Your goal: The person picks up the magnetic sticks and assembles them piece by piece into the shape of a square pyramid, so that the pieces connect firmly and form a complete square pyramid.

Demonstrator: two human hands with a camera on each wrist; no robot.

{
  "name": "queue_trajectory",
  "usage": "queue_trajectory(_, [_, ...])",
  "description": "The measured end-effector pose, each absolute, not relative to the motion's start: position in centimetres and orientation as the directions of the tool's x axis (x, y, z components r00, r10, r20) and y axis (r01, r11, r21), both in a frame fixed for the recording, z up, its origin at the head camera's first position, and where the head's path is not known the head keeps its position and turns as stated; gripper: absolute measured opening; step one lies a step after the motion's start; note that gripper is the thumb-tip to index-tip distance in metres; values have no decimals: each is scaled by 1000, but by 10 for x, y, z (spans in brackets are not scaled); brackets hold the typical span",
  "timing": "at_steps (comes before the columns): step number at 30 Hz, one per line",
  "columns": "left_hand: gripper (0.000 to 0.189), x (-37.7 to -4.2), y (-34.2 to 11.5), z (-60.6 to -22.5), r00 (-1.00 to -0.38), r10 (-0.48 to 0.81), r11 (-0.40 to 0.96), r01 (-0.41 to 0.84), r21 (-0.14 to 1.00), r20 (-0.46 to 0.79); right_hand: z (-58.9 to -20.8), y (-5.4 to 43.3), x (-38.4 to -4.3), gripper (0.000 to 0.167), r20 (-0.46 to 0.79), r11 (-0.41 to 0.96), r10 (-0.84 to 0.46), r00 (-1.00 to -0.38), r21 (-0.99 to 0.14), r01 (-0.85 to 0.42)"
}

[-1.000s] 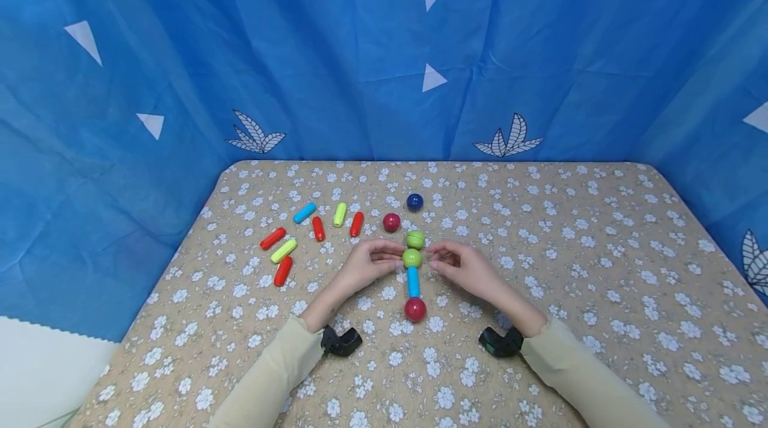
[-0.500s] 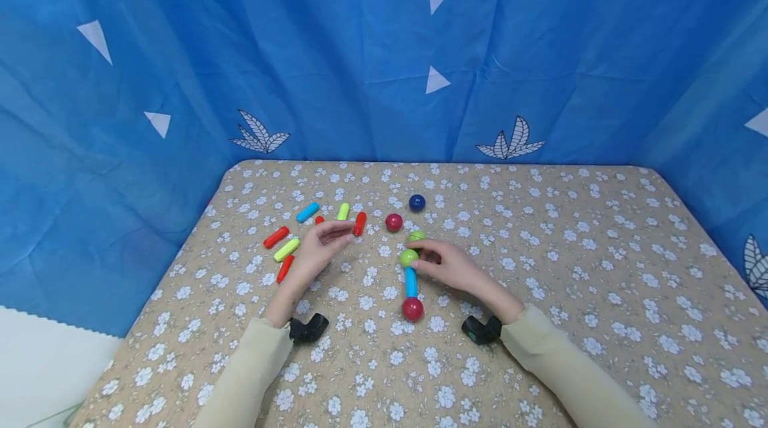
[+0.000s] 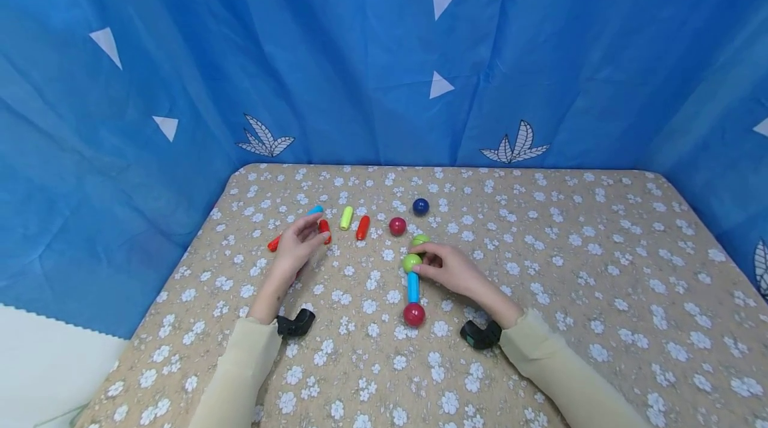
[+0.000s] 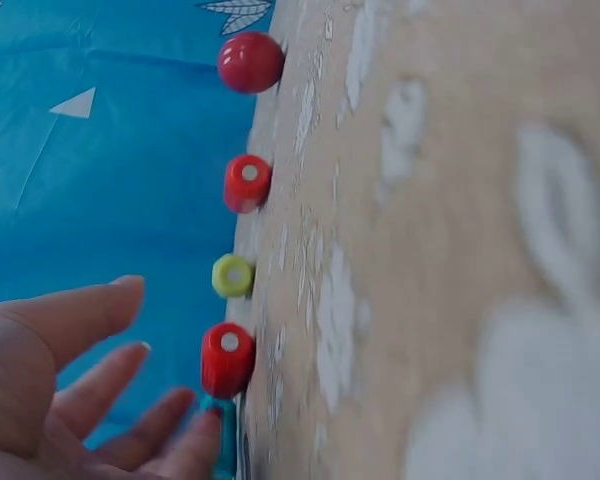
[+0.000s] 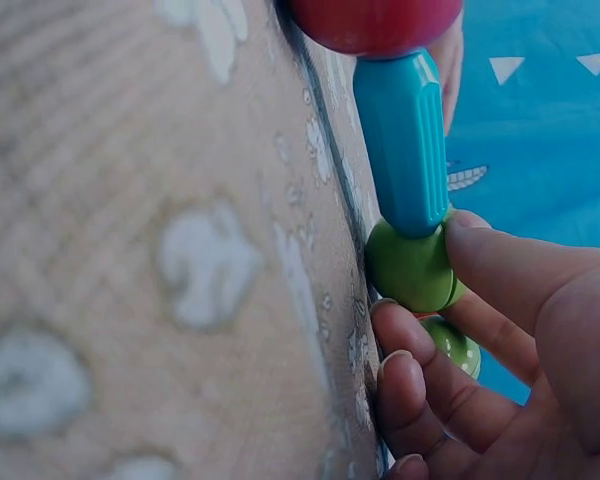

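Head view: near the middle of the worktop (image 3: 588, 235), pinched between thumb and curled fingers of the right hand (image 3: 445, 265), a green ball (image 3: 411, 263). Touching it toward the near edge, a blue rod (image 3: 413, 287), then a red ball (image 3: 414, 315). Just beyond, toward the far edge, a second green ball (image 3: 420, 239), partly hidden by fingers. Nearer the left edge, well apart from the right, the left hand (image 3: 293, 247), fingers parted, nothing seen in its grasp; just beside it, a red rod (image 3: 325, 231), contact impossible to tell. Probably light, hard and smooth, so prone to roll or slip, but hardly fragile. Perhaps magnetic, judging by the pale disc (image 4: 229, 342) on the red rod's end; likely weak against bending at the joints. Best held at the green ball's widest part, from opposite sides, and by the blue rod's ridged sides, mid-length.
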State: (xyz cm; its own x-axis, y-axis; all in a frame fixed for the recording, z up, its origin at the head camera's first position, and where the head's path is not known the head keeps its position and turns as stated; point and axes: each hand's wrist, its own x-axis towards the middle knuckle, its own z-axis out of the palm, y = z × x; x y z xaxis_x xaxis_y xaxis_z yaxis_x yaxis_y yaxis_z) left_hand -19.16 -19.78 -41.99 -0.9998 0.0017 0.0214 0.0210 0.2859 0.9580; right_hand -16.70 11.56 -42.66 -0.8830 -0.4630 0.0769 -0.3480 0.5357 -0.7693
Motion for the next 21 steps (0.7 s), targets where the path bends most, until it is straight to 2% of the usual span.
queue_trajectory(4, [54, -195, -190, -423, -1000, 6, 388, -21, 921, -26, -429, 118, -164, 32, 91, 518, -479, -873, -773, -365])
queue_trajectory(11, [57, -199, -179, -426, -1000, -26, 529, -20, 848, -8, -433, 119, -158, 29, 107, 490, -508, -855, -780, -389])
queue_trajectory(15, [54, -202, -179, -429, -999, -48, 542, -23, 840, 3, -434, 121, -156, 29, 109, 479, -512, -852, -788, -388])
queue_trajectory(21, [47, -204, -181, -434, -996, -47, 492, 39, 870, 71, -433, 126, -157, 28, 116, 463, -505, -855, -800, -382])
